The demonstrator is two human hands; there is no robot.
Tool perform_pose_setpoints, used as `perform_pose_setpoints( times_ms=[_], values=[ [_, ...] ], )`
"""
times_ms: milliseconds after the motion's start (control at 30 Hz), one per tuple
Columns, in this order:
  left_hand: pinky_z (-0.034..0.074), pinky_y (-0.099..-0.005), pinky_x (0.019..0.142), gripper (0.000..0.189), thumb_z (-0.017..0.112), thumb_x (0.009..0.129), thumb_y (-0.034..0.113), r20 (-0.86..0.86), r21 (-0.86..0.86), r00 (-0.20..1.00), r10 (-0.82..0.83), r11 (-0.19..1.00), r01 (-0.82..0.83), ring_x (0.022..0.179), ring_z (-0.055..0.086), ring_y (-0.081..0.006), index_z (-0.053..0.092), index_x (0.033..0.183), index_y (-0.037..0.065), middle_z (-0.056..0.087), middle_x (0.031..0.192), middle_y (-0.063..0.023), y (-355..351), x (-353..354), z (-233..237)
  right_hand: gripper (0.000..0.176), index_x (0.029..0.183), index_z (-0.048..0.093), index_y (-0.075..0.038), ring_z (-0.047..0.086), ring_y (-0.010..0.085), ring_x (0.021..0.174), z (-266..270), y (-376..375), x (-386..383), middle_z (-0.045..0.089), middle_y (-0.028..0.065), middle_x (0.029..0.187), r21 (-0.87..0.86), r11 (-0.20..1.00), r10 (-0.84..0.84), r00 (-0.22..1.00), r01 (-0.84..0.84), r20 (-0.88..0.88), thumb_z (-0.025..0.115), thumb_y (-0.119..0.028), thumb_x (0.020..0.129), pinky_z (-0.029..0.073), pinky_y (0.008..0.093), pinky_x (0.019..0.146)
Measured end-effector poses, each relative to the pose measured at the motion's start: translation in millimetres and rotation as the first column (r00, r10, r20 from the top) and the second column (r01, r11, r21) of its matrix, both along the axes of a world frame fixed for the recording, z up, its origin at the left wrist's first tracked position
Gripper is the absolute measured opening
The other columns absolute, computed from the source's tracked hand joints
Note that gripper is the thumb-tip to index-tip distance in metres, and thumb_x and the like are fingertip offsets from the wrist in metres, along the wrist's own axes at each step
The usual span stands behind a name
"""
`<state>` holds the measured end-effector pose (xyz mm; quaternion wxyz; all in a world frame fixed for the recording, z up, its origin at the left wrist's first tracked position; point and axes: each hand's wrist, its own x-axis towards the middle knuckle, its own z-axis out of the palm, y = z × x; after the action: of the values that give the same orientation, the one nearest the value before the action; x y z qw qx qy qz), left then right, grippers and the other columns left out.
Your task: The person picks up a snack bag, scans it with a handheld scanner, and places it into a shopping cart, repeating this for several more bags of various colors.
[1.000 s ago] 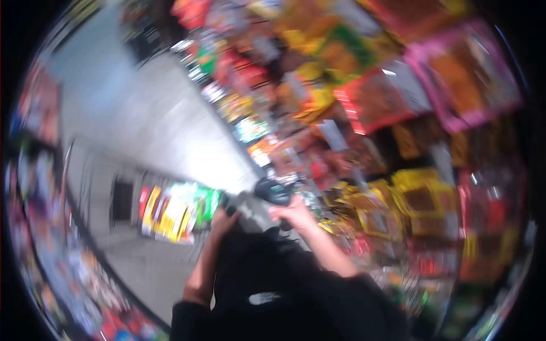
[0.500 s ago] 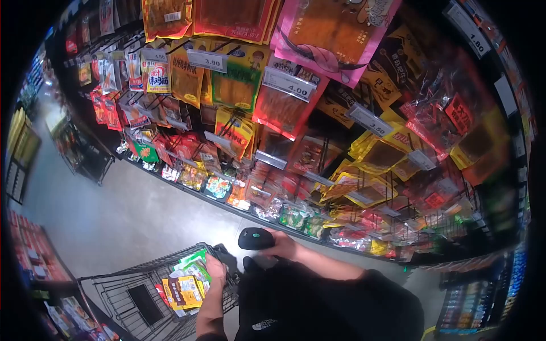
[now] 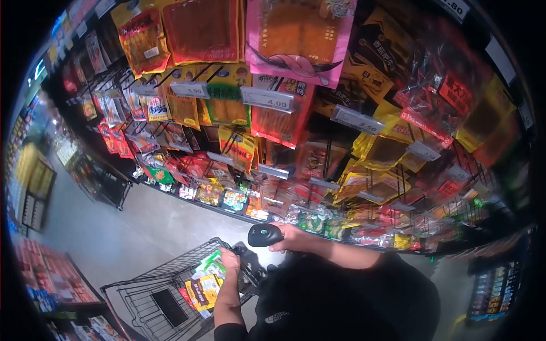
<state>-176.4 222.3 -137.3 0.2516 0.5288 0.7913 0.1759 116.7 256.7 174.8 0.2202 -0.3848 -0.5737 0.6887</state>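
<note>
Black device, just below the frame's centre, sits with its right end wrapped by your right hand, probably so its head clears the cart, while your left hand is by the packets, its grip unclear.

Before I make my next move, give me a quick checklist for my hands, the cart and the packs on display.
1. Device in the right hand: ok, held.
2. Right hand free: not ok, the device occupies it.
3. Left hand at the cart: ok, over its near end.
4. Left hand gripping the handle: cannot tell, the fingers are hidden.
5. Packets inside the cart: ok.
6. 4.00 tag on the display readable: ok.
</note>
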Motion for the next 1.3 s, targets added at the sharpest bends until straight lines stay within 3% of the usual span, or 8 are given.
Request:
perform_pose_setpoints(
  times_ms=[167,300,500,633,733,933,1133,1300],
  values=[
    [0.052,-0.0426,0.083,0.064,0.075,0.071,0.011,-0.003,-0.030,1.000,0.007,1.000,-0.007,0.096,0.063,-0.0407,0.040,0.123,-0.004,0.061,0.101,-0.0254,8.2,24.5,20.5,0.055,0.131,0.057,-0.002,0.059,0.0100,0.085,13.6,18.9,12.5,0.056,0.0039,0.115,0.041,0.999,-0.006,0.999,0.008,-0.047,0.072,-0.011,0.079,0.052,0.0241,0.062],
    [0.052,-0.0456,0.079,0.059,0.074,0.071,0.011,0.162,0.147,0.985,0.052,0.986,-0.076,0.089,0.063,-0.0420,0.040,0.118,-0.003,0.062,0.095,-0.0249,25.1,2.7,-94.9,0.056,0.132,0.056,-0.001,0.060,0.0109,0.085,4.2,27.1,26.3,0.054,0.0050,0.121,0.140,0.990,0.008,1.000,-0.005,-0.026,0.074,-0.010,0.080,0.052,0.0254,0.063],
    [0.048,-0.0405,0.099,0.098,0.080,0.073,0.032,0.039,-0.341,0.998,-0.043,0.939,0.054,0.115,0.058,-0.0405,0.024,0.142,-0.011,0.055,0.126,-0.0293,38.7,27.1,51.5,0.054,0.127,0.060,-0.002,0.052,0.0204,0.116,-1.2,30.6,42.8,0.049,0.0104,0.135,0.290,0.956,0.035,0.999,-0.041,0.026,0.078,-0.013,0.078,0.044,0.0328,0.096],
    [0.045,-0.0458,0.100,0.086,0.075,0.082,0.041,-0.101,-0.161,0.995,0.018,0.986,-0.035,0.118,0.058,-0.0434,0.035,0.142,-0.007,0.060,0.122,-0.0292,51.8,1.0,-14.0,0.056,0.126,0.060,-0.001,0.046,0.0228,0.128,-12.3,25.9,55.2,0.047,0.0116,0.137,0.357,0.932,0.051,0.998,-0.064,0.045,0.079,-0.016,0.076,0.039,0.0339,0.107],
    [0.048,-0.0419,0.096,0.064,0.069,0.088,0.042,0.012,-0.230,0.985,-0.172,0.958,0.170,0.109,0.065,-0.0352,0.055,0.129,-0.005,0.068,0.111,-0.0234,100.9,-9.7,111.9,0.054,0.124,0.062,-0.002,0.047,0.0244,0.128,-2.1,18.5,63.2,0.046,0.0121,0.139,0.344,0.938,0.021,0.998,-0.038,0.053,0.078,-0.017,0.075,0.040,0.0336,0.106],
    [0.048,-0.0280,0.088,0.033,0.061,0.097,0.019,0.527,0.527,0.730,-0.435,0.841,0.122,0.097,0.062,-0.0142,0.059,0.120,-0.004,0.066,0.107,-0.0088,168.5,83.9,371.4,0.050,0.121,0.065,-0.004,0.048,0.0248,0.127,-11.4,10.5,64.2,0.045,0.0124,0.141,0.347,0.937,0.025,0.998,-0.041,0.051,0.078,-0.016,0.075,0.040,0.0342,0.106],
    [0.037,-0.0343,0.106,0.062,0.068,0.090,0.025,0.414,0.503,0.784,-0.462,0.834,0.226,0.126,0.049,-0.0245,0.043,0.140,-0.003,0.053,0.136,-0.0161,295.2,163.9,396.3,0.044,0.116,0.067,-0.004,0.051,0.0249,0.123,-5.4,-2.1,64.7,0.046,0.0123,0.139,0.442,0.897,-0.003,1.000,0.003,-0.001,0.078,-0.017,0.075,0.043,0.0347,0.103],
    [0.043,-0.0446,0.092,0.062,0.078,0.073,0.031,0.019,0.840,0.914,-0.406,0.503,0.205,0.096,0.057,-0.0354,0.051,0.114,-0.008,0.061,0.098,-0.0186,361.2,187.2,348.4,0.046,0.119,0.066,-0.006,0.049,0.0255,0.127,0.8,-26.5,93.7,0.046,0.0121,0.140,0.286,0.943,-0.172,0.985,0.171,-0.021,0.078,-0.018,0.076,0.043,0.0352,0.103]
  ],
)
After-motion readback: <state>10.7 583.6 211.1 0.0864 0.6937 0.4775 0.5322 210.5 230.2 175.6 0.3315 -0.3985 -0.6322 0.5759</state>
